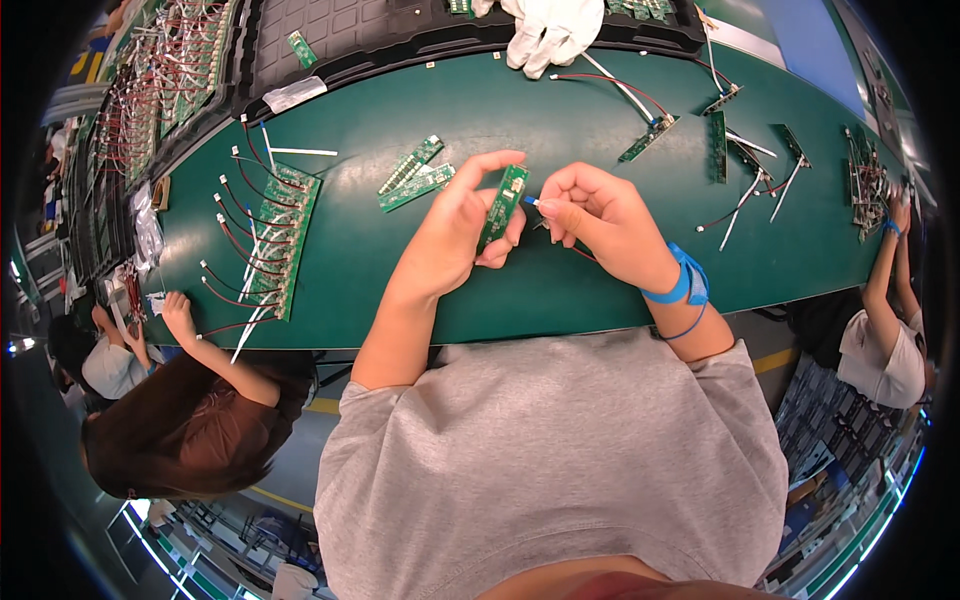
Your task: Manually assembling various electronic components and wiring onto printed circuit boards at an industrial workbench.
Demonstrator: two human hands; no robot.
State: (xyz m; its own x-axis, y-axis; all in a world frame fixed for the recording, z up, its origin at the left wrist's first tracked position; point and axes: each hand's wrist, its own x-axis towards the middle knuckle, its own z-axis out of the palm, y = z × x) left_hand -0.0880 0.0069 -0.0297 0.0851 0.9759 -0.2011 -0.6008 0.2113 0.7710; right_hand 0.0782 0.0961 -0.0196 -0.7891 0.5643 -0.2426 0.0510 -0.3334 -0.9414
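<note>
Bench: green, reaching between the people on both sides; the grey-shirted person works at the middle of its near edge [480, 312].
Black tray: set along the far edge, toward the far left corner [350, 40].
Wired row: green boards side by side near the left end of the bench [300, 240], with dark and red wires and white strips attached; this portion looks done.
Left hand: over the bench's near half [462, 225], fingers closed around the held board.
Right hand: just beside it [600, 215], thumb and fingers pinched narrow on a small blue-tipped piece.
White glove: at the far edge, partly on the tray [548, 30].
Loose wired boards: spread over the right half of the bench [648, 138], with white strips or wires on them.
Bare pair: two boards left of the left hand [410, 165], no wires visible on them; likely left to be wired.
Held board: upright and slightly tilted between the left fingers [505, 205], its face toward the right fingertips.
Blue-tipped piece: in the right fingers' pinch, pointing at the board's side [532, 200]; it does not look seated, so this board seems unfinished. Whether the two touch, I cannot tell.
</note>
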